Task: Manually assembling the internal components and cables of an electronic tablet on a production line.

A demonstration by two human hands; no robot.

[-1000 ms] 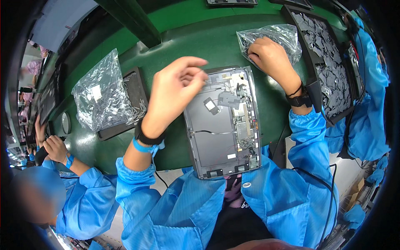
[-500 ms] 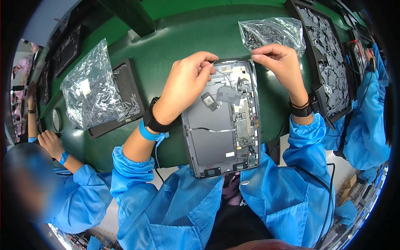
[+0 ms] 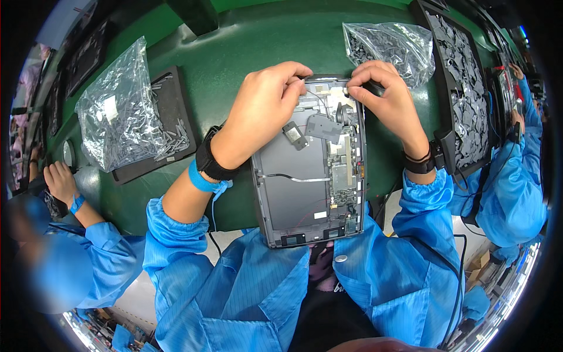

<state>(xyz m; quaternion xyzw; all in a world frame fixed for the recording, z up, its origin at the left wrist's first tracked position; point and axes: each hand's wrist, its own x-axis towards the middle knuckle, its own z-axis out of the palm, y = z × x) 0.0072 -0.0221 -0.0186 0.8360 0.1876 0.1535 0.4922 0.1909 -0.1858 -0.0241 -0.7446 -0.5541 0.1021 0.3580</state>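
Observation:
An opened tablet housing [image 3: 287, 205] lies in front of me, its near edge against my jacket. A circuit board [image 3: 341, 179] runs along its right side, and a flat cable [image 3: 299, 179] crosses the middle. Two loose dark parts, a small block [image 3: 295, 136] and a wider plate-like piece [image 3: 324, 129], rest on its upper half. My left hand [image 3: 258, 108] is closed at the far edge, left of centre, fingertips pinched together. At the far right corner, my right hand [image 3: 390, 97] has thumb and forefinger pinched. Whatever either pinch holds is too small to tell.
On the left, a clear bag of small dark parts [image 3: 120, 123] leans over a black tray [image 3: 179, 97]. Another bag [image 3: 390, 53] lies beyond my right hand, beside a large tray of dark pieces [image 3: 466, 105]. A co-worker's hand [image 3: 61, 185] is at far left; a blue sleeve [image 3: 510, 202] at right.
My right hand has come slightly left and nearer, onto the housing's far right corner. My left hand stays at the far edge. The view has shifted a little.

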